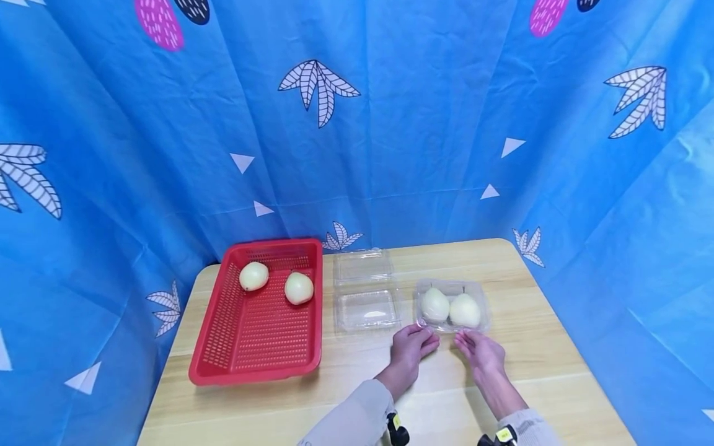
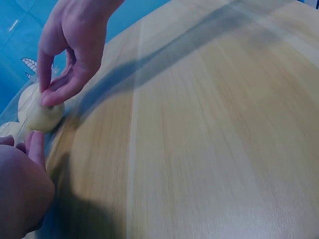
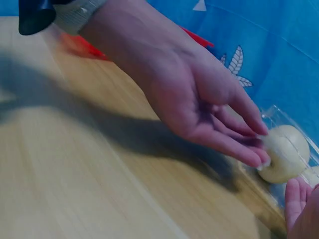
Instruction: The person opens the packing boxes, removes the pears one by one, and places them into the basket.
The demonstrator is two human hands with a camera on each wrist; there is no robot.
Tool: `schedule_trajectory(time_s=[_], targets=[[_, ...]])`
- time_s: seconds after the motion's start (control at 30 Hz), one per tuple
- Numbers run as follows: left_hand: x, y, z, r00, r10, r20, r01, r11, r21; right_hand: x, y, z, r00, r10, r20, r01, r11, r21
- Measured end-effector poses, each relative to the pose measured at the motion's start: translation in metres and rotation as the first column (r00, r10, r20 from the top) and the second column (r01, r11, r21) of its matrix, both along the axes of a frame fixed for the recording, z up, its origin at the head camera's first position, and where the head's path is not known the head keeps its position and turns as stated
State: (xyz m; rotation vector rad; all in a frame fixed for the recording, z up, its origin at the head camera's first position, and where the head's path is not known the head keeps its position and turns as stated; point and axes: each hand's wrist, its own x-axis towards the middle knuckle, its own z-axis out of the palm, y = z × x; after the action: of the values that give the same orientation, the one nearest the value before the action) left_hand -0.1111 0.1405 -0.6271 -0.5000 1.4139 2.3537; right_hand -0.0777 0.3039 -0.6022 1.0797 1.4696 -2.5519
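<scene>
A clear plastic clamshell box [image 1: 481, 294] holds two pale pears [image 1: 465, 310] side by side, with its lid lying over them. At its front left corner, my left hand [image 1: 409, 353] has thumb and fingers at the box's edge. My right hand [image 1: 484, 356] pinches the front edge farther right, thumb against fingertips, as the left wrist view of the right hand [image 2: 77, 47] also shows. In the right wrist view the left hand [image 3: 184, 94] reaches to the box beside a pear [image 3: 285, 155].
Left of the box lies another clear clamshell box [image 1: 365, 310], lid folded back, with no fruit inside. A red plastic basket [image 1: 256, 375] with two pale pears [image 1: 299, 288] stands at the left of the wooden table [image 1: 546, 378]. A blue patterned curtain [image 1: 424, 124] hangs behind.
</scene>
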Motion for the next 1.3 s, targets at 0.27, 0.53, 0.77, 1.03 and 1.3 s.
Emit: schedule_trajectory(time_s=[0.27,0.53,0.77,1.03,1.3], targets=[[-0.002,0.005,-0.002,1.0,-0.008,-0.005,0.008,1.0,0.014,0.003,-0.016,0.006,0.999,-0.02,-0.028,0.019,0.999,-0.039],[-0.005,0.013,-0.001,0.999,-0.03,0.019,0.03,0.999,0.035,0.004,-0.021,0.004,0.999,-0.036,-0.021,0.034,0.996,-0.082],[-0.005,0.021,-0.001,0.999,-0.037,0.03,0.037,0.999,0.012,0.005,-0.024,0.002,0.999,-0.032,-0.02,0.029,0.992,-0.124],[-0.002,0.031,0.004,0.998,-0.024,0.055,0.027,0.998,-0.057,0.007,-0.023,0.001,0.999,-0.034,-0.009,0.032,0.993,-0.116],[0.002,0.041,0.007,0.997,-0.006,0.071,0.014,0.995,-0.103,0.008,-0.027,0.003,0.998,-0.057,0.003,0.057,0.996,-0.075]])
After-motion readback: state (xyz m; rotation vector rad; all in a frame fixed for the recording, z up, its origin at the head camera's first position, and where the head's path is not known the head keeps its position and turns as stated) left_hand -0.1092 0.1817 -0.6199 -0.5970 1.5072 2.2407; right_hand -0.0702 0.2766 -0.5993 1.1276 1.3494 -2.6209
